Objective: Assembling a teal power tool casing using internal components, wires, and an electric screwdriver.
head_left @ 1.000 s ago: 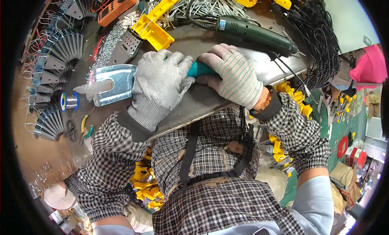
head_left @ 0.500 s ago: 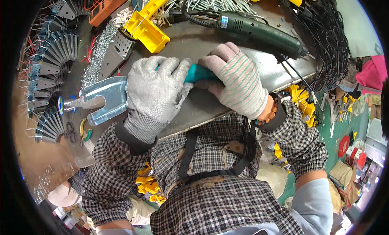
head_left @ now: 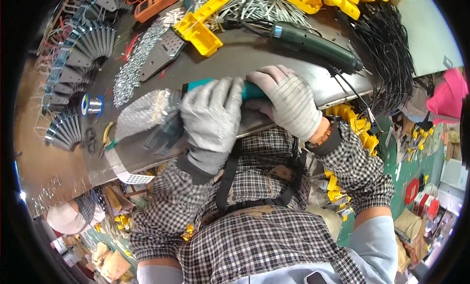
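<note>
My gloved left hand (head_left: 210,120) is closed around a teal handle (head_left: 252,90), fingers wrapped over its top. On the handle's far right end, my right hand (head_left: 291,103), in a striped glove, grips as well. A flat forked head (head_left: 142,112) extends from the handle to the left, smeared by motion, so its details cannot be made out. The tool is held above the metal bench's near edge. Beyond the hands lies a dark green electric screwdriver (head_left: 318,46), and a yellow plastic housing (head_left: 205,43) sits farther left.
Loose screws (head_left: 134,63) are heaped around a grey perforated plate (head_left: 161,56). A solder wire spool (head_left: 92,105), scissors (head_left: 89,139) and stacked grey parts (head_left: 90,46) occupy the left. Black cables (head_left: 379,54) pile up at the right, and an orange meter (head_left: 156,5) stands at the back.
The forked head has swung and turned, going from sharp to blurred. My left hand has shifted right and down, with both hands still on the teal handle. The view has shifted slightly.
</note>
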The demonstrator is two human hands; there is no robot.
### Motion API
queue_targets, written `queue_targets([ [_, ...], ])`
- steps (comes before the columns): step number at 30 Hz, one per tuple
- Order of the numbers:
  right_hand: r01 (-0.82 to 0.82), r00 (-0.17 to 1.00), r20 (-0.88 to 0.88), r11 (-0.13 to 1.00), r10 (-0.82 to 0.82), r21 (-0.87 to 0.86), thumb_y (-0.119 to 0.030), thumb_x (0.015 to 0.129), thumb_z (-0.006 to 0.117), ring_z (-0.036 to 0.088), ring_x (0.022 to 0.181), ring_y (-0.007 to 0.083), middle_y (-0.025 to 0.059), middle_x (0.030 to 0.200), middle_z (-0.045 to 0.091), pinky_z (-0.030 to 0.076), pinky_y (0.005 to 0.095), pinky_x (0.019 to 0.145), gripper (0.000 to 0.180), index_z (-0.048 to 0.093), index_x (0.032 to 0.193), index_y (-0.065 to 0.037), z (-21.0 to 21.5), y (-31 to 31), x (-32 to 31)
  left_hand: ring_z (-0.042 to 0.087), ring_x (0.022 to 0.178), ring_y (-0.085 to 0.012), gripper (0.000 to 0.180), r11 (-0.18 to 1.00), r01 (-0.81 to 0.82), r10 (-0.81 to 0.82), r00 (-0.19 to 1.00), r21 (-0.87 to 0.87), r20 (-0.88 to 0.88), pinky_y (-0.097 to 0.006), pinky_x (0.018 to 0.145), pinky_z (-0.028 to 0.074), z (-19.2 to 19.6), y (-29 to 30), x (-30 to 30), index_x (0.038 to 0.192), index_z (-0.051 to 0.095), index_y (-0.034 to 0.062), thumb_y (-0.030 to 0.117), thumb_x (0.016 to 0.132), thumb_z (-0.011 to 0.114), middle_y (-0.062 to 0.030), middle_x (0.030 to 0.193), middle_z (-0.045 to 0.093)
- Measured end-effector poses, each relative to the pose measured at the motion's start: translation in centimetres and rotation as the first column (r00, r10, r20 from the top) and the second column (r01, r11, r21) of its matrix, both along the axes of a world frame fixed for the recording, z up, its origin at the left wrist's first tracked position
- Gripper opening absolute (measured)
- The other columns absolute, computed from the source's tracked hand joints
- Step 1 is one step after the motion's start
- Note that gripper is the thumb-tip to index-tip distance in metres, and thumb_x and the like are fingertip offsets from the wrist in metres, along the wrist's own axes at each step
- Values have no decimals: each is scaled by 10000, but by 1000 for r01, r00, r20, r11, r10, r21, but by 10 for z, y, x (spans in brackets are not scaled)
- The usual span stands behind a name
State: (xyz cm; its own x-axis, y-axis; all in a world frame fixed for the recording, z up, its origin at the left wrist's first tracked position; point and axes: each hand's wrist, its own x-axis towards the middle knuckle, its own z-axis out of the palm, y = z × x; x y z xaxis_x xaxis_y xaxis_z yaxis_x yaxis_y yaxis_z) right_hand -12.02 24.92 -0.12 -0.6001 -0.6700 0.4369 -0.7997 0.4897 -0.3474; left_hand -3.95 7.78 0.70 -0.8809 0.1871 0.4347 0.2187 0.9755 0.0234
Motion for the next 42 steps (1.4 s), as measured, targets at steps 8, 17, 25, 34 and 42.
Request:
queue_targets([
  [8, -85, 995, -52, 994, 89, 69, -194, 687, 748, 581, 1049, 272, 63, 1098, 613, 419, 434, 957, 498, 606, 1157, -112, 3, 2, -3, 462, 1289, -299, 573, 966, 64, -121, 968, 251, 218, -478, 1109, 304, 19, 15, 52, 1321, 537, 71, 215, 782, 669, -127, 1354, 515],
  [17, -31, 999, -36, 998, 33, 62, -242, 677, 761, 578, 1038, 279, 48, 1075, 629, 419, 439, 947, 505, 624, 1152, -142, 4, 0, 0, 519, 1248, -273, 512, 828, -264, 97, 936, 495, 338, -382, 1054, 397, 28, -130, 67, 1315, 530, 28, 153, 841, 679, -110, 1314, 563],
  [25, -16, 989, -144, 995, 29, 96, -215, 654, 776, 573, 1068, 282, 46, 1102, 631, 412, 441, 970, 540, 634, 1171, -148, 21, -14, -9, 506, 1211, -352, 662, 953, -257, 201, 932, 159, 300, -455, 1005, 401, 11, -135, 80, 1367, 512, 135, 413, 799, 710, -118, 1288, 553],
  [34, 308, 927, -186, 944, -325, -118, -137, 854, 662, 559, 1150, 315, 119, 1232, 619, 430, 401, 996, 393, 613, 1234, -52, 53, 38, -4, 528, 1199, -361, 612, 733, -674, 624, 718, 87, 309, -445, 997, 440, 5, -263, 160, 1300, 544, 64, 277, 771, 764, -170, 1277, 568],
  [42, 338, 927, 36, 874, -373, 349, -170, 707, 776, 580, 1109, 363, 156, 1247, 602, 477, 410, 948, 751, 489, 1401, -178, 27, 90, -84, 540, 1194, -336, 545, 771, -301, 293, 950, 562, 107, -411, 1030, 425, 26, -176, 128, 1258, 593, 44, 127, 749, 770, -154, 1278, 585],
])
